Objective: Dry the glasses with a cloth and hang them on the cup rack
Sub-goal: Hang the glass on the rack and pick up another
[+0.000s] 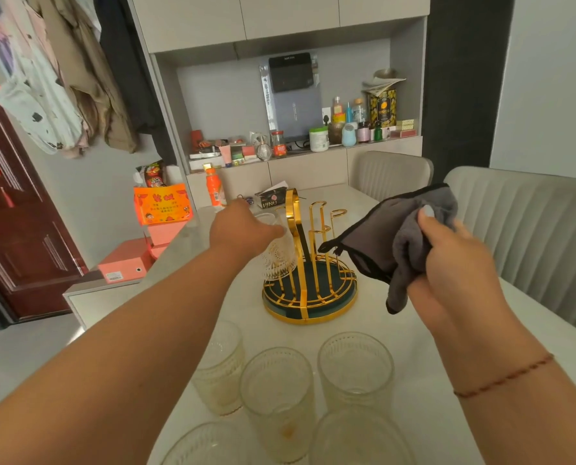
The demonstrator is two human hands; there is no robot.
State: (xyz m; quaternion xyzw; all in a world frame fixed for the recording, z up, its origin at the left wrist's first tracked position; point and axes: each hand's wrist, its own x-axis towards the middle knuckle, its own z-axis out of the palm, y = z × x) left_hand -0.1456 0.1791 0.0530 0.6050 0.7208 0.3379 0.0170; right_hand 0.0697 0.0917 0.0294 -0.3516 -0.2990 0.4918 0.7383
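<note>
Glass [280, 255] top hidden by left hand [243, 229], rack [308, 290] behind

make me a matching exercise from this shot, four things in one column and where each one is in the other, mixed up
Things
1. grey cloth with black edging
2. patterned clear glass, upside down
3. gold wire cup rack on a dark round base
4. orange plastic bottle

Places
A. at the far left end of the table
B. held in the left hand, at the rack
C. bunched in the right hand
D. standing mid-table, beyond the upright glasses

Pairs: 1-C, 2-B, 3-D, 4-A
</note>
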